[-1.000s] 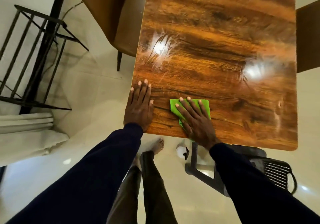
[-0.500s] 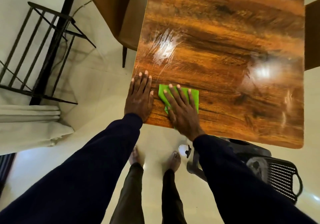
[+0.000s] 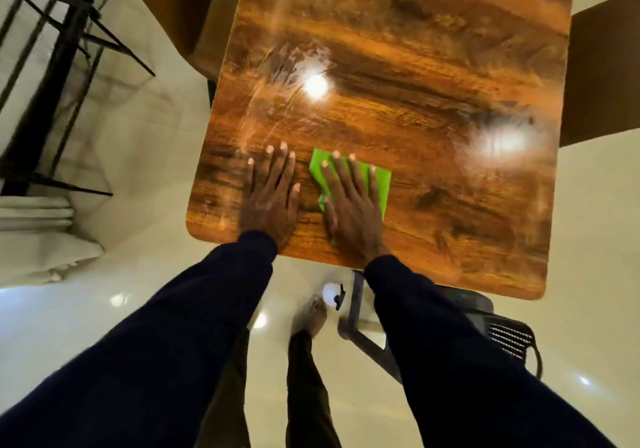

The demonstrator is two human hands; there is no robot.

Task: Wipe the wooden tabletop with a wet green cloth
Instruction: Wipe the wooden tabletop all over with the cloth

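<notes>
Head view: the bench (image 3: 415, 66) fills the upper middle, a glossy wood-grain top with rounded near corners. The green cloth (image 3: 379, 179) lies flat on it near the near edge, left of the middle. The right grip (image 3: 351, 201) lies on top of the cloth, palm down, with its fingers straight and spread. It presses the cloth to the wood and curls round nothing. Green shows beyond the fingertips, along the right side of the hand and in a sliver by the wrist.

The left grip (image 3: 270, 194) lies flat on the bare wood just left of the cloth, fingers straight and slightly apart, holding nothing. A thin strip of wood shows between its thumb and the cloth. Both arms wear dark sleeves (image 3: 194, 326).

Two bright glares sit on the top, one (image 3: 316, 84) above the left grip and one (image 3: 502, 141) to the right. Pale streaks fan around the first.

A brown chair (image 3: 180, 7) stands tucked at the bench's far left side. A black chair (image 3: 509, 336) sits partly under the near right corner. On the pale floor (image 3: 86, 309) a bare foot (image 3: 311, 316) stands below the near edge, beside a small white object (image 3: 330, 295) too small to identify. A black rack (image 3: 69, 49) stands far left, with white fabric (image 3: 38, 236) folded below it.
</notes>
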